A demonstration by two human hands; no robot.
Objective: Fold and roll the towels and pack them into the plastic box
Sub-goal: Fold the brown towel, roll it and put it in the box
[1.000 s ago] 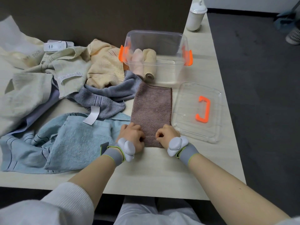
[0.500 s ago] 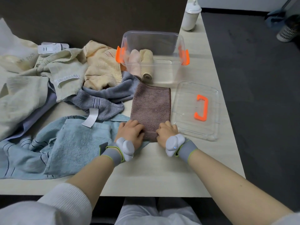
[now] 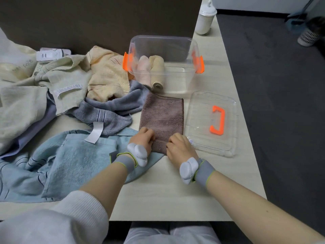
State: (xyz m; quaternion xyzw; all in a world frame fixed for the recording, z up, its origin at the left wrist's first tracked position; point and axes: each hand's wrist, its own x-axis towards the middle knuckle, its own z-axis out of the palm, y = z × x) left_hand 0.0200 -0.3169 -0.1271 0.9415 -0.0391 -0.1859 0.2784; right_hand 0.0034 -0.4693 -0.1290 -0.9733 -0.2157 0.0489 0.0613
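A brown towel (image 3: 162, 115), folded into a long strip, lies on the table in front of the clear plastic box (image 3: 179, 80). Its near end is curled into a small roll. My left hand (image 3: 143, 138) grips the roll's left side and my right hand (image 3: 179, 147) grips its right side. Inside the box, against its left wall, lie a pink rolled towel (image 3: 144, 70) and a beige rolled towel (image 3: 157, 73). Loose towels lie to the left: a light blue towel (image 3: 70, 161), a grey towel (image 3: 105, 113), a yellow towel (image 3: 107, 74) and a pale green towel (image 3: 26, 101).
The box's clear lid (image 3: 211, 123) with an orange handle lies flat right of the brown towel, close to the table's right edge. A white jar (image 3: 204, 20) stands at the far end. A dark partition runs behind the box. White packets (image 3: 51, 54) lie far left.
Both hands have moved forward along the brown towel, rolling its near end away from me; the flat part is shorter than before.
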